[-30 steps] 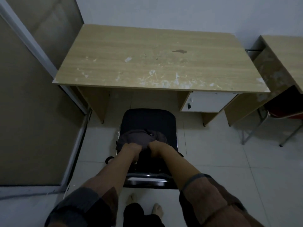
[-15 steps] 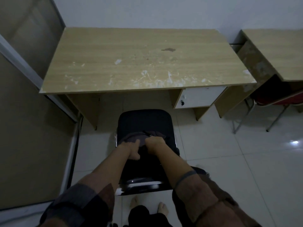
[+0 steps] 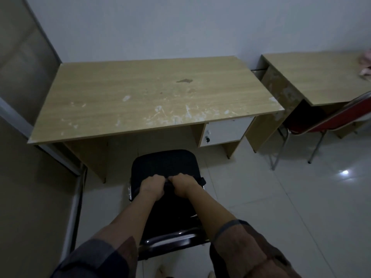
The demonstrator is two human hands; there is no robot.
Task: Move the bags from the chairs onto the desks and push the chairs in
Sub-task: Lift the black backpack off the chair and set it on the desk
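**Bag gathered up at the chair back, lift about to begin**

The bag [image 3: 167, 199] is dark and hard to separate from the black chair [image 3: 166, 167] it sits on; we see it bunched under our hands, against the chair back. Half a second ago its brownish top still spread out beyond our knuckles on the seat; now that cloth is drawn in under the fists and the seat ahead shows bare. We read this as the grasp being complete and the lift not yet started (the bag is not clear of the chair).

Our left hand [image 3: 149, 186] and right hand [image 3: 183, 184] sit side by side, nearly touching, each grip curled tight round the bag's top edge.

The view has also tipped up since a second ago, so more wall shows above the worktop [image 3: 156, 97], which stands just beyond the chair, scuffed with pale marks. Its small white drawer [image 3: 224, 132] under the right end is closed, contents unseen.

To the right, a second worktop [image 3: 321, 77] carries something pale pink [image 3: 366, 65] at the frame edge, too cropped to name, with a red chair [image 3: 331, 121] partly tucked beneath it.
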